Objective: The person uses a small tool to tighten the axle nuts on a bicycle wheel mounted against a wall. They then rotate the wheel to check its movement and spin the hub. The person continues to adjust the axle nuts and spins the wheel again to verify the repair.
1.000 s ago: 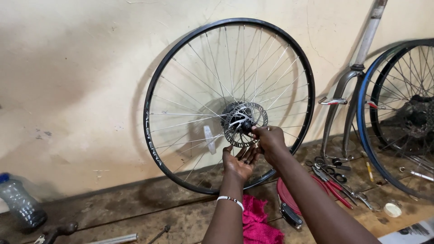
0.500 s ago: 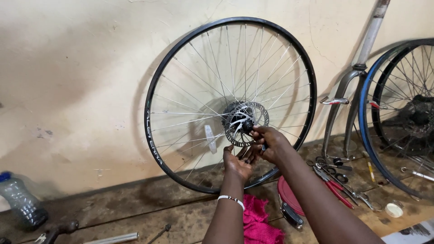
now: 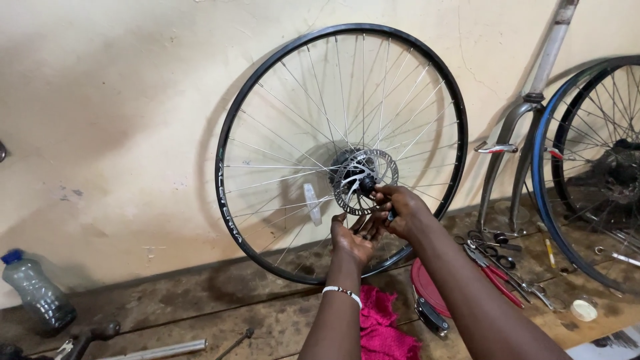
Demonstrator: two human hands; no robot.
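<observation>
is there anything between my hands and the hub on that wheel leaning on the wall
Nothing visible. The right hand is already at the hub beside the disc rotor of the bicycle wheel, and the left hand is cupped open just below it.

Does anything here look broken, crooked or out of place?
Nothing looks broken. The wheel leans upright against the wall, spokes even, while both hands, left and right, work at its disc. The only untidy bit: pliers and small tools lie scattered on the bench beside a pink rag.
</observation>
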